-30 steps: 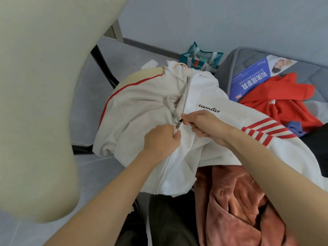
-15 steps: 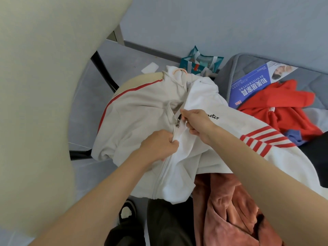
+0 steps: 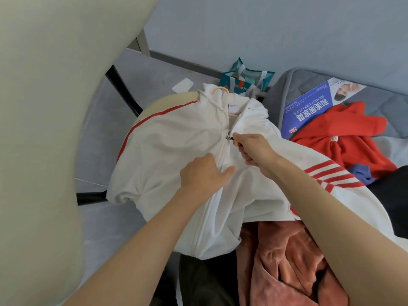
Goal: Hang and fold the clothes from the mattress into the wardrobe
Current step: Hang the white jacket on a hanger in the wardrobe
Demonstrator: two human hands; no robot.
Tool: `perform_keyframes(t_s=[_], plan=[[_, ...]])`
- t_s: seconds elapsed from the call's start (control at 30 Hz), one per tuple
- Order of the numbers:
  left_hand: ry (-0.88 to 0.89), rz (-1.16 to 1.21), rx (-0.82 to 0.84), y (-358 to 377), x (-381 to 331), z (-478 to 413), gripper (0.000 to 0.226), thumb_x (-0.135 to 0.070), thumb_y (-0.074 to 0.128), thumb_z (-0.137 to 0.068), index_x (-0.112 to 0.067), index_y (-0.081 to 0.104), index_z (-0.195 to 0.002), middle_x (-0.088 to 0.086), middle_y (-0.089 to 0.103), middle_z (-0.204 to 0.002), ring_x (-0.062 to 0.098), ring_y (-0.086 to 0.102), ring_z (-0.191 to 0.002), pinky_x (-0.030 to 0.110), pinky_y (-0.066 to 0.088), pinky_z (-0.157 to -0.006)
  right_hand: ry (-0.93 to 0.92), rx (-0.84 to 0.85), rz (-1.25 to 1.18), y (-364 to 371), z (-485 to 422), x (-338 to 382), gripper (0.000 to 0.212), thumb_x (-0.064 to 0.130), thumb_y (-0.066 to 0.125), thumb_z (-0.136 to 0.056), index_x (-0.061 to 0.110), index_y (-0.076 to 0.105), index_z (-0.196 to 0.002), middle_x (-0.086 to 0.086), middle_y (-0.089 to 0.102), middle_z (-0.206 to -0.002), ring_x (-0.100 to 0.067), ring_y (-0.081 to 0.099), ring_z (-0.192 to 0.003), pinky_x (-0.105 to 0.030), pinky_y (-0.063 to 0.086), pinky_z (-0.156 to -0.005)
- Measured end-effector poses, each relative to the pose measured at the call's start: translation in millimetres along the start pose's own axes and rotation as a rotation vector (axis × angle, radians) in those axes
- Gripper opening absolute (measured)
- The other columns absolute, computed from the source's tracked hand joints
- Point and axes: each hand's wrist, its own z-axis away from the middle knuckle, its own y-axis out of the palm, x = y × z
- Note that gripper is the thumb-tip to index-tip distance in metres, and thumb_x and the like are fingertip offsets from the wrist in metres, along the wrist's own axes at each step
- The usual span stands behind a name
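A white zip-up jacket on a pink hanger lay spread just left of the clothes-strewn mattress. The right hand pinched the zipper pull. The left hand rested on the front, its grip unclear.

The hanger lies mostly hidden inside the jacket.

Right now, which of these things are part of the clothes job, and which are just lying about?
Part of the job: white jacket, pink hanger, zipper pull pinched by the right hand, left hand on the jacket, red garment, rust velvet garment, mattress.
Lying about: blue brochure, teal bag, white scrap on the floor.
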Motion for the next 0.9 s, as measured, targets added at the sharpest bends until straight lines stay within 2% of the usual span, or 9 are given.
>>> perform_keyframes(t_s=[0.07,0.17,0.3,0.4,0.47,0.63,0.77,0.83,0.9], plan=[[0.025,-0.029,-0.031,-2,-13,-18,0.049,-0.058,0.045,-0.089,-0.011,0.051,-0.1,0.004,0.061,-0.095,0.027,0.058,-0.09,0.031,0.036,-0.067,0.015,0.039,0.022,-7,0,4,0.034,0.024,0.048,-0.096,0.018,0.041,-0.064,0.009,0.028,-0.046,-0.008,0.02,-0.04,-0.016,0.018,-0.036],[0.047,-0.038,0.004,2,-22,-35,0.033,-0.041,0.038,-0.097,-0.011,0.052,-0.093,0.008,0.06,-0.098,0.031,0.058,-0.098,0.031,0.034,-0.068,0.05,0.091,0.052,-18,-3,11,0.033,0.023,0.048,-0.096,0.019,0.042,-0.063,0.011,0.027,-0.043,-0.007,0.019,-0.04,-0.016,0.018,-0.035],[0.119,0.097,0.152,4,-26,-37,0.036,-0.029,0.042,-0.095,-0.017,0.036,-0.061,0.009,0.058,-0.078,0.031,0.055,-0.081,0.029,0.035,-0.063,0.097,0.042,-0.136,-26,-19,16,0.032,0.017,0.047,-0.095,0.019,0.041,-0.063,0.01,0.029,-0.044,-0.006,0.019,-0.036,-0.016,0.016,-0.035],[0.123,0.128,0.202,7,-22,-31,0.037,-0.027,0.045,-0.091,-0.015,0.032,-0.058,0.0,0.042,-0.06,0.028,0.047,-0.065,0.028,0.034,-0.057,0.108,-0.059,-0.413,-33,-40,25,0.033,0.022,0.046,-0.099,0.02,0.043,-0.066,0.01,0.031,-0.045,-0.005,0.021,-0.04,-0.017,0.015,-0.04],[0.09,0.146,0.211,8,-14,-29,0.033,-0.028,0.046,-0.09,-0.015,0.036,-0.061,0.0,0.047,-0.061,0.031,0.057,-0.066,0.03,0.043,-0.06,0.077,-0.098,-0.401,-32,-52,31,0.034,0.027,0.046,-0.1,0.019,0.047,-0.067,0.009,0.034,-0.049,-0.006,0.024,-0.044,-0.016,0.02,-0.041],[0.014,0.048,0.188,3,4,-39,0.031,-0.032,0.044,-0.091,-0.015,0.039,-0.065,0.001,0.052,-0.064,0.026,0.064,-0.07,0.027,0.04,-0.059,-0.11,-0.148,0.044,-17,-74,27,0.038,0.03,0.047,-0.099,0.013,0.059,-0.067,0.003,0.052,-0.061,-0.012,0.043,-0.056,-0.022,0.037,-0.055],[-0.033,-0.02,0.149,11,16,-46,0.032,-0.033,0.043,-0.091,-0.016,0.037,-0.065,-0.002,0.046,-0.062,0.018,0.047,-0.058,0.025,0.031,-0.051,-0.267,-0.328,0.35,-15,-97,20,0.024,0.026,0.056,-0.093,0.008,0.058,-0.108,-0.003,0.061,-0.102,-0.019,0.055,-0.095,-0.026,0.045,-0.077],[-0.063,-0.03,0.141,15,20,-48,0.033,-0.035,0.041,-0.092,-0.017,0.038,-0.065,-0.003,0.046,-0.063,0.018,0.046,-0.061,0.026,0.03,-0.052,-0.276,-0.267,0.499,-13,-110,18,0.034,0.024,0.054,-0.095,0.009,0.054,-0.125,-0.007,0.057,-0.125,-0.024,0.051,-0.116,-0.035,0.043,-0.096],[-0.084,-0.029,0.158,18,24,-49,0.033,-0.037,0.041,-0.093,-0.018,0.04,-0.067,-0.004,0.048,-0.066,0.019,0.048,-0.065,0.026,0.031,-0.053,-0.252,-0.192,0.706,-8,-119,15,0.036,0.025,0.045,-0.098,0.012,0.052,-0.131,-0.009,0.052,-0.132,-0.029,0.041,-0.124,-0.041,0.038,-0.102]])
